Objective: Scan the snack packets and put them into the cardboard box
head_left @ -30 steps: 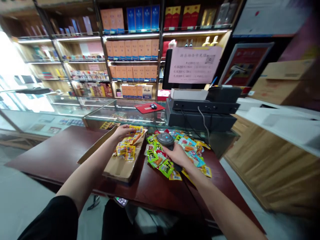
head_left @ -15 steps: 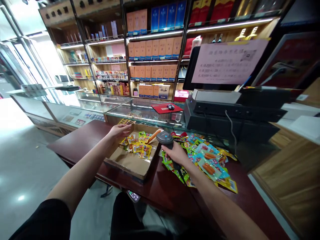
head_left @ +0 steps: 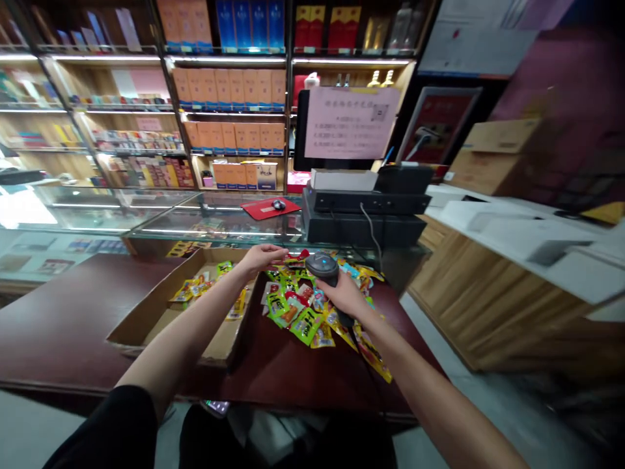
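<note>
My right hand is wrapped around the handle of a dark barcode scanner, with a small blue light on its head. The scanner is above a heap of small snack packets, mostly green, yellow and light blue. My left hand is at the far left edge of this heap, its fingers stretched out towards a red packet; no packet shows between them. Under my left forearm stands an open cardboard box with several yellow packets in it. The forearm hides part of the box.
Box and packets rest on a dark red table. Behind it is a glass counter with a red mouse pad and a mouse. A monitor with a pink notice stands over black till equipment. The scanner's cable trails across the table.
My left hand has moved right, from over the cardboard box to the packet heap. My right hand still holds the scanner. The view has turned right.
</note>
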`<action>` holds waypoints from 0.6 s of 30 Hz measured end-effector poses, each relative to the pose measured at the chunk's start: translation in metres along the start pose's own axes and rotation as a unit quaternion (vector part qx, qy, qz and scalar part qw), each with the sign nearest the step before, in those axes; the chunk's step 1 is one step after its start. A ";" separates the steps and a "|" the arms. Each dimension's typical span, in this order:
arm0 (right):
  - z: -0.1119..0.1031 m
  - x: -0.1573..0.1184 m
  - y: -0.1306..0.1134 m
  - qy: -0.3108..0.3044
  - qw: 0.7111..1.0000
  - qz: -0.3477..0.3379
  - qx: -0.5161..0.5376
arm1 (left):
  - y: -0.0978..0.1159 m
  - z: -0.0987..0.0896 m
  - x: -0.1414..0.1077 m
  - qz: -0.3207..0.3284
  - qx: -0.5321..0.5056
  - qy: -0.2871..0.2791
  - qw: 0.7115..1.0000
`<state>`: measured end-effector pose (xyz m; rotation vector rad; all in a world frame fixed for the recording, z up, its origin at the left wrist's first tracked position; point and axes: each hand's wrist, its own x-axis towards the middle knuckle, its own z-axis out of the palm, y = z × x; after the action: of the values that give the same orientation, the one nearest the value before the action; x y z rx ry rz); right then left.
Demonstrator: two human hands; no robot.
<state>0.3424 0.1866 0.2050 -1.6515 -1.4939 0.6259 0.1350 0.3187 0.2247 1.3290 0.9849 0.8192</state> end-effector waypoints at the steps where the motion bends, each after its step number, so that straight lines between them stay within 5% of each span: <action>1: -0.007 -0.002 0.005 0.007 1.000 0.008 0.002 | -0.001 0.014 0.006 0.000 0.004 -0.016 1.000; 5: -0.030 -0.008 0.024 0.036 0.999 0.041 0.004 | -0.008 0.062 0.022 -0.006 0.031 -0.063 0.997; 9: -0.045 -0.012 0.041 0.102 0.994 0.002 -0.039 | -0.029 0.094 0.033 -0.018 0.099 -0.090 0.991; 14: -0.051 -0.014 0.060 0.074 0.995 0.058 -0.020 | -0.066 0.108 0.042 -0.028 0.309 -0.124 0.942; 18: -0.048 -0.014 0.069 0.064 0.995 0.080 0.008 | -0.081 0.110 0.042 -0.008 0.378 -0.126 0.917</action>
<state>0.4180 0.1638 0.1729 -1.7779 -1.2713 0.6041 0.2478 0.3067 0.1376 2.0195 1.1482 0.2194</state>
